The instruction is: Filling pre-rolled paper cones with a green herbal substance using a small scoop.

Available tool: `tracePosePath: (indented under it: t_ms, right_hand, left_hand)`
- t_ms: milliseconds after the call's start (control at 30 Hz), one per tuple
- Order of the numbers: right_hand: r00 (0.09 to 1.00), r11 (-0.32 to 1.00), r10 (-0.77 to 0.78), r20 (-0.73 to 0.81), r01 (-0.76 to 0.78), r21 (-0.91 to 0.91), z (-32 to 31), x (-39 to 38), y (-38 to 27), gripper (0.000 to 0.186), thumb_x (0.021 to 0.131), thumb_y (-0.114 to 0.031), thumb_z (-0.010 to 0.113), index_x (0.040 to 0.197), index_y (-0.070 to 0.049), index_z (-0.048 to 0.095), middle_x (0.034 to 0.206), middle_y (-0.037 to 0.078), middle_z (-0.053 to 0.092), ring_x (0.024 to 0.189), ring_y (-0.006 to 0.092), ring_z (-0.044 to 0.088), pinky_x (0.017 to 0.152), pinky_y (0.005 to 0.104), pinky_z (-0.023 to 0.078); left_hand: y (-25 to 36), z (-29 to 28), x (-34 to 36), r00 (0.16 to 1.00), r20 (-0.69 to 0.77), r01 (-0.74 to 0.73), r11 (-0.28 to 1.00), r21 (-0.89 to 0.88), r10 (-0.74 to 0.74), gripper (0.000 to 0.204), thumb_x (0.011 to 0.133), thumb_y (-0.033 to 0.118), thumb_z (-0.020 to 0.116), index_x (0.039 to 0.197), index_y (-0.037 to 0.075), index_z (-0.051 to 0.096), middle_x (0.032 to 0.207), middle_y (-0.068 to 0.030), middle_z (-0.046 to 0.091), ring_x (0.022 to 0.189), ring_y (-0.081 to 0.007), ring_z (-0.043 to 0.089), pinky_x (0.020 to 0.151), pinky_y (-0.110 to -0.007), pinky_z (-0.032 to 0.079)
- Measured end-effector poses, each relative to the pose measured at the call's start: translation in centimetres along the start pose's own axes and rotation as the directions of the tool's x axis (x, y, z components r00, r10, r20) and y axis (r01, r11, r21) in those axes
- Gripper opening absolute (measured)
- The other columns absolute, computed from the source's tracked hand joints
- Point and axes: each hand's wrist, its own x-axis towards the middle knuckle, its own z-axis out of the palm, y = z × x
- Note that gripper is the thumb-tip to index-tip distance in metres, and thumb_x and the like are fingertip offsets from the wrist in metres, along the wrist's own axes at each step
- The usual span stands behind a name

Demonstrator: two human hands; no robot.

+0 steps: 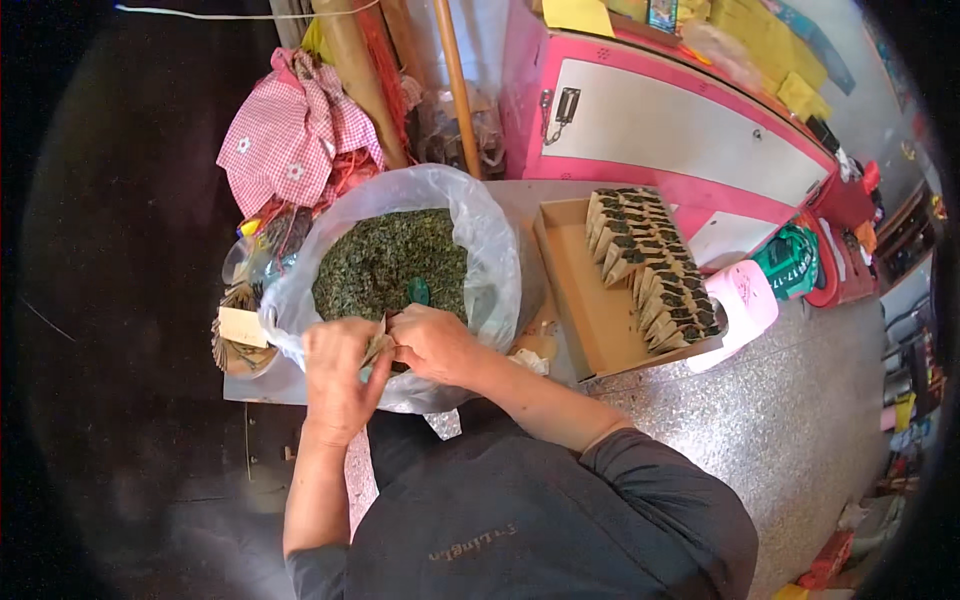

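We see both bare hands meeting over the near edge of a clear plastic bag, which stands open on a grey table. Between them is a small brown paper packet, partly covered by fingers. The left hand is closed around it, thumb on one side and curled fingers on the other. The right hand bends its fingers in against the packet's right side; its fingertips are hidden, so we cannot tell how firmly they pinch. Inside the bag, just beyond the hands, we find a heap of dried green leaves with a green piece lying on it. To the right, a shallow cardboard box holds rows of filled packets along its right side. Left of the bag, we notice a cream card against a bundle of brown paper pieces.
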Motion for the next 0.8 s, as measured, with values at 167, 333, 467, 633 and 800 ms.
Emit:
tracePosePath:
  t_ms: [167, 333, 467, 633, 800]
  right_hand:
    - [0.983, 0.975, -0.112, -0.148, 0.137, 0.176, -1.2, 0.4, -1.1, 0.019, 0.079, -0.011, 0.061, 0.097, -0.008, 0.066, 0.094, 0.009, 0.062, 0.095, 0.032, 0.055, 0.082, 0.0427, 0.046]
    - [0.986, 0.976, -0.149, -0.077, 0.16, 0.149, -0.9, -0.2, -0.4, 0.025, 0.08, -0.015, 0.064, 0.103, -0.006, 0.065, 0.104, 0.012, 0.063, 0.106, 0.0328, 0.055, 0.087, 0.0407, 0.046]
    - [0.951, 0.948, 0.099, 0.293, -0.18, 0.262, -1.2, -0.3, -0.4, 0.035, 0.07, -0.022, 0.064, 0.102, -0.007, 0.062, 0.1, 0.019, 0.062, 0.095, 0.0374, 0.057, 0.082, 0.0447, 0.047]
    - [0.981, 0.987, -0.075, 0.181, 0.047, 0.156, -0.4, -0.7, 0.2, 0.037, 0.067, -0.021, 0.066, 0.099, -0.004, 0.062, 0.095, 0.021, 0.063, 0.094, 0.0387, 0.058, 0.083, 0.0454, 0.048]
    - [0.938, 0.999, 0.034, 0.345, -0.035, -0.003, -1.7, -0.1, -1.2, 0.034, 0.065, -0.021, 0.066, 0.094, -0.002, 0.064, 0.091, 0.02, 0.063, 0.092, 0.0376, 0.058, 0.081, 0.0463, 0.047]
  left_hand:
    - [-4.6, 0.9, -2.0, 0.845, 0.454, 0.515, 0.654, -0.554, -0.281, 0.076, 0.074, 0.049, 0.075, 0.125, -0.001, 0.051, 0.113, -0.0133, 0.058, 0.109, -0.0249, 0.054, 0.097, -0.035, 0.041]
    - [-5.2, 2.0, -3.1, 0.763, 0.573, 0.646, 0.391, -0.656, -0.299, 0.073, 0.075, 0.048, 0.073, 0.123, -0.002, 0.053, 0.112, -0.0118, 0.059, 0.106, -0.0206, 0.054, 0.092, -0.033, 0.043]
    - [-4.4, 2.0, -2.7, 0.788, 0.544, 0.611, 0.478, -0.631, -0.289, 0.07, 0.073, 0.047, 0.076, 0.118, -0.003, 0.057, 0.105, -0.0105, 0.061, 0.1, -0.0194, 0.057, 0.089, -0.032, 0.045]
    - [-4.9, 3.1, -3.5, 0.794, 0.529, 0.602, 0.515, -0.61, -0.3, 0.063, 0.066, 0.028, 0.087, 0.113, -0.002, 0.058, 0.101, -0.0091, 0.061, 0.095, -0.017, 0.057, 0.084, -0.029, 0.047]
    - [-5.5, 2.9, -4.0, 0.739, 0.581, 0.657, 0.558, -0.507, -0.342, 0.064, 0.061, 0.02, 0.09, 0.113, -0.002, 0.058, 0.1, -0.0069, 0.061, 0.092, -0.0149, 0.057, 0.083, -0.028, 0.047]
